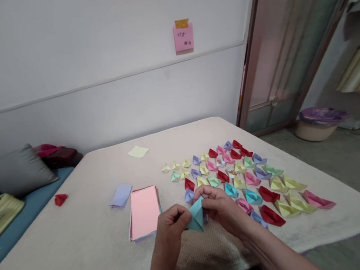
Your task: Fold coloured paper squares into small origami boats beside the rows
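Observation:
A small piece of light-blue folded paper [196,217] is held up between both hands above the front of the covered table. My left hand [172,224] pinches its left corner between thumb and fingers. At the upper right corner, my right hand [221,207] grips the paper with its fingertips, some of them hidden behind it. Right behind and beside my right hand stand rows of folded paper boats [254,196] in red, yellow, pink, green, blue and purple. Left of my left hand lies a stack of coloured paper [144,212] with a pink sheet on top.
A purple sheet [121,196] lies beside the stack, and a pale yellow sheet [138,151] farther back. Far left are a crumpled red paper piece [60,199] and a grey pillow [14,170]. A pink note [183,37] is taped to the wall; a lined bin [318,123] stands right.

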Available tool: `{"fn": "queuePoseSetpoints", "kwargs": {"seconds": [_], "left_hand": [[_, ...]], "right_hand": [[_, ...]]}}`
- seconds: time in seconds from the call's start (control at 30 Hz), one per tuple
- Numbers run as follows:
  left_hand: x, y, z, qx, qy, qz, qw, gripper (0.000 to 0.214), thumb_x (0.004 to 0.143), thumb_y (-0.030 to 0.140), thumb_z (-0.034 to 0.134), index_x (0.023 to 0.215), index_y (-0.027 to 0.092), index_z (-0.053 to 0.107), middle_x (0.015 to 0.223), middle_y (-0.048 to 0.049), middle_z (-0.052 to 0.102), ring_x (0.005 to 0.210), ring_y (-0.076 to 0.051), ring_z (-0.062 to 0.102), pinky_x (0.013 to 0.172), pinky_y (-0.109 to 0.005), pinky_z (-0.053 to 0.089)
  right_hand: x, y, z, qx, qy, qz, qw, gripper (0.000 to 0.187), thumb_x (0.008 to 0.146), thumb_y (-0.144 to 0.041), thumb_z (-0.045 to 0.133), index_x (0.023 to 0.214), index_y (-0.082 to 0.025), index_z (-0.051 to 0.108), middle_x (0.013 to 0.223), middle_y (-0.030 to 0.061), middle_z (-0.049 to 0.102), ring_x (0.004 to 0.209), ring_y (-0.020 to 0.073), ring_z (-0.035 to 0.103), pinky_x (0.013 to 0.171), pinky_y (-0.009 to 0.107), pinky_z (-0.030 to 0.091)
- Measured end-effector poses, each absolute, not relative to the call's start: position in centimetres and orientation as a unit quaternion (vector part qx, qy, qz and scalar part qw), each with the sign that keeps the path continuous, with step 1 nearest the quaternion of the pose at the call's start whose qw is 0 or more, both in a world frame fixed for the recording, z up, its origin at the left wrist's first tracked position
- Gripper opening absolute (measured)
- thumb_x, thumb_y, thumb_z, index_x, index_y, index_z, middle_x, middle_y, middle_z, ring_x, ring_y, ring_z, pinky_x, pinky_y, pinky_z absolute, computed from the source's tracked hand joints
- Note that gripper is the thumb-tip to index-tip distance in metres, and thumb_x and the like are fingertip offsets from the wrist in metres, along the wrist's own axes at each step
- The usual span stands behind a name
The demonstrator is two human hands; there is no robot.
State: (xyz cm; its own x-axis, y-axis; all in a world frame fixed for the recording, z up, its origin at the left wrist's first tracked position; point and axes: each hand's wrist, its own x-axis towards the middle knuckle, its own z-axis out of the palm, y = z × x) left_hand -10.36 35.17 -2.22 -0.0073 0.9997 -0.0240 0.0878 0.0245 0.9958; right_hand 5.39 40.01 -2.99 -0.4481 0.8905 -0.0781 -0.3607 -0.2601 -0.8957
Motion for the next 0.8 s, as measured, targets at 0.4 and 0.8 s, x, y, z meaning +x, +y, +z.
{"fn": "queuePoseSetpoints", "kwargs": {"seconds": [0.4,0.8], "left_hand": [[-10.42,35.15,-2.24,0.533,0.534,0.464,0.464,0.022,0.075,0.030,0.061,0.059,0.016,0.058,0.053,0.0031,0.042,0.055,-0.013,0.036,0.053,-0.024,0.027],[-10.39,35.22,-2.49,0.556,0.562,0.451,0.415,0.023,0.078,0.031,0.058,0.059,0.017,0.054,0.054,0.0035,0.040,0.055,-0.012,0.034,0.052,-0.025,0.026]], "right_hand": [[5.18,40.08,-2.99,-0.307,-0.396,0.745,0.441,0.016,0.072,-0.032,0.064,0.078,-0.018,0.060,0.051,-0.0053,0.050,0.043,0.0090,0.045,0.045,0.021,0.036],[4.78,39.39,-2.48,-0.374,-0.478,0.652,0.455,0.029,0.058,-0.018,0.075,0.082,-0.019,0.058,0.053,-0.0088,0.046,0.045,0.0064,0.035,0.044,0.019,0.025]]}}
